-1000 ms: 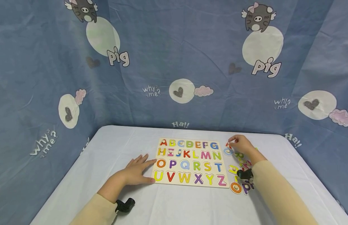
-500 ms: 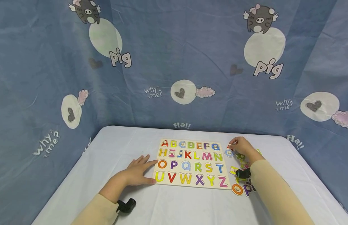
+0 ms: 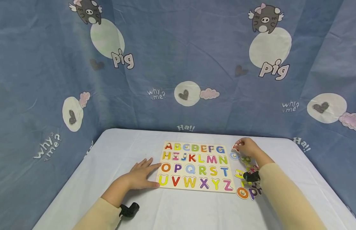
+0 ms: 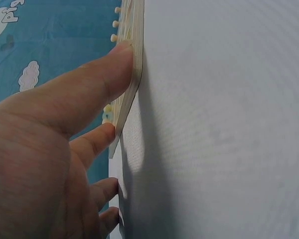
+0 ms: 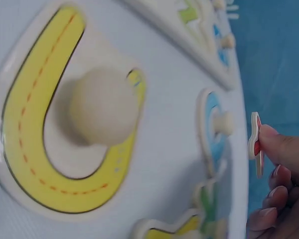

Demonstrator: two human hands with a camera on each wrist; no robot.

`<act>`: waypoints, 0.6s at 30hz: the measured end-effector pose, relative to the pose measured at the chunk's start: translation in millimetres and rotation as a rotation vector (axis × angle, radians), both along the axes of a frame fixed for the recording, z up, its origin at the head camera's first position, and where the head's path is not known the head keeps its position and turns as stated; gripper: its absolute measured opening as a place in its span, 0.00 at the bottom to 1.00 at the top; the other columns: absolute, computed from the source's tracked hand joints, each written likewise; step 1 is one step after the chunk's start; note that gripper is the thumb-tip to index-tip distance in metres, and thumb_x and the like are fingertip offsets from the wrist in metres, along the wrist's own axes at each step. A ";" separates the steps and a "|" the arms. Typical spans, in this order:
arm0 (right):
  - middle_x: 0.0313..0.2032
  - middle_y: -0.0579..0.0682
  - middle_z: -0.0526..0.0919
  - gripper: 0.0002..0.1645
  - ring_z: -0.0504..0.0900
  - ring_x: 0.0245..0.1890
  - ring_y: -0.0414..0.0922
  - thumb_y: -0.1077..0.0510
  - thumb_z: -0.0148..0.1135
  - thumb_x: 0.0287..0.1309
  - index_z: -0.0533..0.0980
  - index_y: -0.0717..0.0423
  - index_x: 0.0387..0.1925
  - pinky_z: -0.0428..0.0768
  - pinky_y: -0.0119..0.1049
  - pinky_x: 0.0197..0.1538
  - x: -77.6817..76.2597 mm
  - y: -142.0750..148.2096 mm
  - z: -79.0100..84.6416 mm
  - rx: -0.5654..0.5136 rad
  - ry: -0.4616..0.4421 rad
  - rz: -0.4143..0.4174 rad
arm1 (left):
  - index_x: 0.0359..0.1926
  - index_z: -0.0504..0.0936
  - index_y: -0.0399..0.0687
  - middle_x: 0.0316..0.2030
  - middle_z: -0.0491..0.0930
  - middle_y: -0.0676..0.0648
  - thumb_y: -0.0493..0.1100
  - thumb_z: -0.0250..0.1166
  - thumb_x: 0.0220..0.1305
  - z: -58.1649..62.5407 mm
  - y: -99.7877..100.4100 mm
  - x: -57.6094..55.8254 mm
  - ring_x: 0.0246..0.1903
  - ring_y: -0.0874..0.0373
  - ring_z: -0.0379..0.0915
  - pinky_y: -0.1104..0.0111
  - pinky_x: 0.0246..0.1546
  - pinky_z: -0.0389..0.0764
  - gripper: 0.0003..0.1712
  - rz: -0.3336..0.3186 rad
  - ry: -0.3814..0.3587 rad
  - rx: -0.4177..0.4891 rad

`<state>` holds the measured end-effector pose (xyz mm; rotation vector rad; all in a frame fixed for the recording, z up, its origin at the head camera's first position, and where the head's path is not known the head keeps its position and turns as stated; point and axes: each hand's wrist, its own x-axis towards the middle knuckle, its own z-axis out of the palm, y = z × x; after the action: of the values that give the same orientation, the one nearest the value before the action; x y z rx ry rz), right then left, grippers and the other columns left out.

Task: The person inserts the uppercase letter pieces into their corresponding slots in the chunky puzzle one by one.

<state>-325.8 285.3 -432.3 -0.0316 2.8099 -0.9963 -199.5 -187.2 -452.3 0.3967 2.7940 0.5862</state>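
The right hand [image 3: 248, 147] pinches a small red letter piece [image 5: 257, 146] with its thumb and fingers, and this piece is in the air, near the far right corner of the letter board [image 3: 182, 175]. The left hand [image 3: 139, 176] has its fingers spread; its thumb and index finger touch the board's left edge

Hands: 2, left hand [image 3: 140, 176] and right hand [image 3: 247, 148]. Letter board [image 3: 183, 167]: 1. Letters [image 3: 189, 182] on it: 26, rows of 7, 7, 6, 6. Red piece [image 5: 255, 142] in right hand: 1. Loose letter pieces [image 3: 242, 193]: several; overlap prevents exact count. Sleeves [image 3: 287, 195]: 2. Black wrist devices [image 3: 129, 210]: 2. Backdrop [image 3: 166, 57]: pig figures [image 3: 265, 19], 2; pink clouds [image 3: 209, 93], 3.
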 end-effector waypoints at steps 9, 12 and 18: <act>0.31 0.53 0.78 0.10 0.71 0.32 0.47 0.56 0.61 0.70 0.78 0.61 0.43 0.70 0.38 0.34 13.5 -15.4 23.1 -0.030 0.023 0.086 | 0.75 0.65 0.58 0.77 0.50 0.38 0.71 0.72 0.48 1.1 1.9 -0.9 0.77 0.38 0.36 0.41 0.74 0.39 0.55 0.002 -0.017 -0.017; 0.31 0.55 0.78 0.10 0.71 0.31 0.47 0.57 0.61 0.69 0.79 0.62 0.42 0.71 0.38 0.35 18.7 -25.8 29.8 -0.037 0.037 0.132 | 0.75 0.65 0.59 0.78 0.49 0.39 0.70 0.72 0.48 -2.2 0.9 -1.7 0.77 0.38 0.36 0.42 0.74 0.39 0.54 0.005 -0.005 -0.007; 0.30 0.57 0.79 0.07 0.70 0.29 0.46 0.58 0.62 0.69 0.80 0.59 0.40 0.71 0.37 0.34 26.2 -50.3 34.7 -0.064 0.034 0.232 | 0.74 0.67 0.58 0.77 0.50 0.37 0.70 0.73 0.47 -8.5 -1.2 -4.2 0.77 0.36 0.37 0.40 0.73 0.39 0.55 0.003 0.015 0.008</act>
<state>-299.6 235.1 -397.6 -0.3767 2.7229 -1.0373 -203.7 -188.4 -460.8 0.3997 2.8080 0.5979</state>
